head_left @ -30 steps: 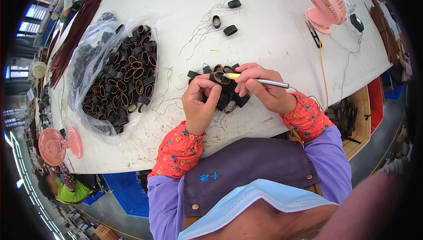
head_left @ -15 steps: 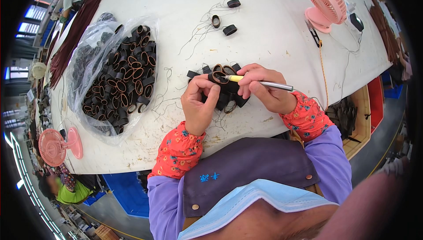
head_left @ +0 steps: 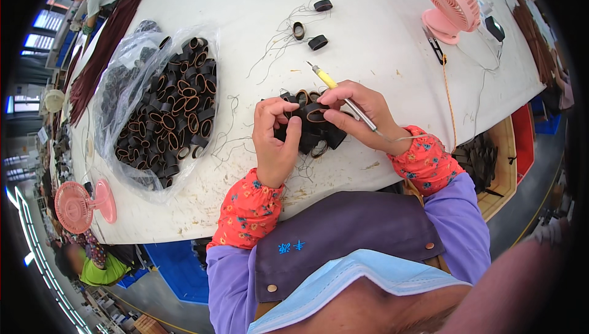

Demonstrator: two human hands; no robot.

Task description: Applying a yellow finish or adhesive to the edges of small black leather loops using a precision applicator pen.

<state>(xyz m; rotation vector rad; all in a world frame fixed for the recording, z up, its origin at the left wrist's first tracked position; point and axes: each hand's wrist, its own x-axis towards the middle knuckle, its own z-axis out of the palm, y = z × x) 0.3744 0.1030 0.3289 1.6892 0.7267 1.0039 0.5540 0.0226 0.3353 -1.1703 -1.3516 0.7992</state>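
Note:
In my right hand (head_left: pixel 362 112) is a pen-shaped tool (head_left: pixel 325 79) with a yellow grip, a silver handle and a thin cord; its dark tip points up and left, away from the loops. The thumb and fingers of that hand also pinch the right side of a small black loop (head_left: pixel 315 112) with a tan inner edge. My left hand (head_left: pixel 274 138) is curled at the loop's other side, thumb and index fingertips against it. Beneath both hands lies a pile of similar black loops (head_left: pixel 336 136), partly covered by my fingers.
To the left, a clear plastic bag (head_left: pixel 138 177) holds many black loops (head_left: pixel 178 104). Several loose loops with threads (head_left: pixel 318 42) lie farther off. Pink fans (head_left: pixel 451 3) stand right and left, with snips (head_left: pixel 434 44) on an orange cord nearby. Other people work beyond the table (head_left: pixel 257 3).
The pen-shaped tool's tip has swung up and away from the loop. My right fingers have moved onto the loop, and my left fingers have loosened slightly.

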